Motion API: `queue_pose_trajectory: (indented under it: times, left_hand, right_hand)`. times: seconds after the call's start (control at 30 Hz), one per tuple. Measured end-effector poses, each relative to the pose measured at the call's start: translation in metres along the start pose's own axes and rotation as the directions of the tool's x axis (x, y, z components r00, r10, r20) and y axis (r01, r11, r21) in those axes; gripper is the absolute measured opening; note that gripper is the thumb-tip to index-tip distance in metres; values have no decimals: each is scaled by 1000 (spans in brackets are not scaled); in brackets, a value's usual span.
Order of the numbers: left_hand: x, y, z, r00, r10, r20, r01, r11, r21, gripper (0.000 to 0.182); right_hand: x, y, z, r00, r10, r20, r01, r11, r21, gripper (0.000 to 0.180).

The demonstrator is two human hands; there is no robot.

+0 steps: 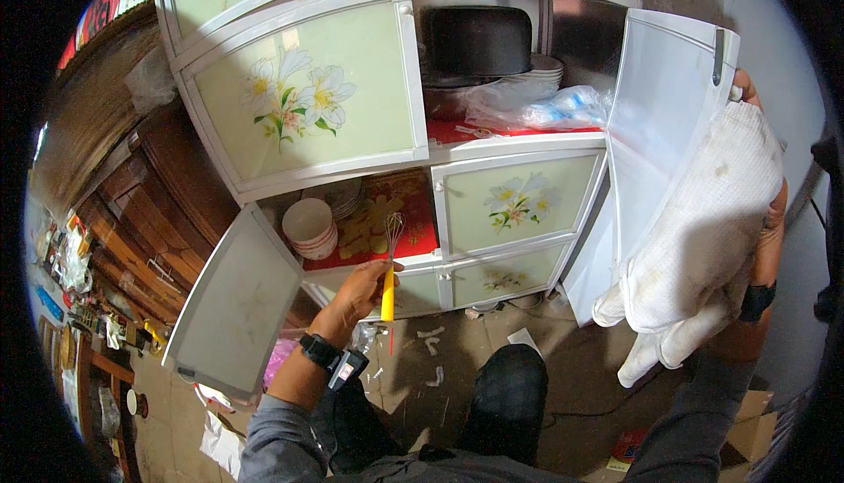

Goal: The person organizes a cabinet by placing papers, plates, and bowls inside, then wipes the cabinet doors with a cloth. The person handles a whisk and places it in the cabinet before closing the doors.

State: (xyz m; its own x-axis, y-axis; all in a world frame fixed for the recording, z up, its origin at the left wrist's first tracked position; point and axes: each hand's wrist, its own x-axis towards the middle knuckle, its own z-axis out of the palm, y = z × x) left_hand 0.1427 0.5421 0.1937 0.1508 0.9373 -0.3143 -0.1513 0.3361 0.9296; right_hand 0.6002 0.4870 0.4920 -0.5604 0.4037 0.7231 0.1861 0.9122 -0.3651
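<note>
My left hand [369,288] grips a small wire whisk [388,292] by its yellow handle. The whisk's wire head points up before the open lower-left compartment of a white cabinet. White knit fabric with finger-like ends, apparently work gloves [709,219], hangs from my right hand [749,91], which it mostly hides. The visible fingertips of that hand are at the outer edge of the open upper-right cabinet door [672,87], beside its knob. In the lower-left compartment are stacked bowls [308,226] and plates [343,196] on a red printed liner [395,206].
A black pot [481,41], stacked plates [547,71] and plastic bags [541,107] occupy the upper-right compartment. The lower-left door [234,305] swings out toward me. Closed flower-patterned panels [303,87] adjoin the openings. Scraps [432,338] and a cable [593,410] lie on the floor.
</note>
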Motion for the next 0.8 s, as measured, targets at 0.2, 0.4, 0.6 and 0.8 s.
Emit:
queue_pose_trajectory:
  times: [0.2,0.4,0.6,0.8]
  left_hand:
    - [-2,-1,-7,999,-14,-33,16,999,39,21]
    - [14,-7,-22,1000,-22,-6,22,1000,-21,17]
    - [56,-20,-47,999,-31,-37,32,999,31,14]
    - [113,-24,-72,979,190,73,-202,938,281,15]
  right_hand:
    - [32,-14,44,987,161,-28,-163,966,-199,70]
    - [71,-8,90,978,208,-25,-207,949,-236,74]
    - [65,13,146,961,254,-109,-267,955,-131,79]
    - [-14,36,179,730,670,-133,-614,729,303,70]
